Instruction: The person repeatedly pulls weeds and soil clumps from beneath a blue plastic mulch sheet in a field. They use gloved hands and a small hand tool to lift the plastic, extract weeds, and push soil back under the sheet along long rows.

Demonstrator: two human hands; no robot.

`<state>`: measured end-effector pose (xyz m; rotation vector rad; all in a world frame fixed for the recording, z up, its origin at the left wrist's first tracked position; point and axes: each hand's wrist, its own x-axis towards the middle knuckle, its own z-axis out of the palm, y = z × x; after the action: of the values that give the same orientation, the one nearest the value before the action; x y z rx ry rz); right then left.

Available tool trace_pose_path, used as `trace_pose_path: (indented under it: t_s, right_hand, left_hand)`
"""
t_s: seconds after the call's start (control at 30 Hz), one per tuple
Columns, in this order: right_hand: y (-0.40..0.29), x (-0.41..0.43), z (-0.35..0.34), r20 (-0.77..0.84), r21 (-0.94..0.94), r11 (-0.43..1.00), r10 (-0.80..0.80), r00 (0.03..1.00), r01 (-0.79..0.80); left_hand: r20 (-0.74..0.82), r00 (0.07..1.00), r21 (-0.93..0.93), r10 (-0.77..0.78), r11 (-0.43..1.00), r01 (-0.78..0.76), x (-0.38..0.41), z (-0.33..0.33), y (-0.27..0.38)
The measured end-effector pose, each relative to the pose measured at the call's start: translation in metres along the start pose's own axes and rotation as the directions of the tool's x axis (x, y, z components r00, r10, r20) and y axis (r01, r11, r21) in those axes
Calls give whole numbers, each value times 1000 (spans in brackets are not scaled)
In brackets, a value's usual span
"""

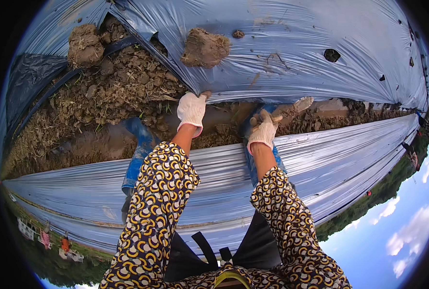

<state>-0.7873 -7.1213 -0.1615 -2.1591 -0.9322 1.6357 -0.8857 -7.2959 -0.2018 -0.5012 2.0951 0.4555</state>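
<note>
My left hand (191, 111), in a white knit glove with a soiled fingertip, pinches the lower edge of the silvery plastic mulch film (272, 77). Beside that edge lies a patch of bare, cloddy soil (127, 79) mixed with dry straw. My right hand (263, 130), gloved too with muddy fingertips, hangs with bent fingers over the furrow in front of my blue boot. Just beyond its fingers is a mud-caked piece like a trowel blade (303, 104). I cannot tell whether the right hand holds it.
Large soil clods (206, 47) weigh on the film, which has torn holes (332, 55). A dark drip hose (61, 81) crosses the soil. My blue boots (136, 155) stand in the muddy furrow (218, 113). Another film-covered bed (207, 177) lies behind; people (65, 244) are far off.
</note>
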Motion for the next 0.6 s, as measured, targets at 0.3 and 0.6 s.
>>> trace_pose_path:
  t_s: [0.3,0.6]
  right_hand:
    - [-15,73,22,31,-98,995,-11,999,14]
    - [79,-5,63,-17,0,986,167,986,-167]
  left_hand:
    - [4,998,-54,-67,996,67,6,4,-14]
    - [53,989,-48,-140,989,143,18,11,-12]
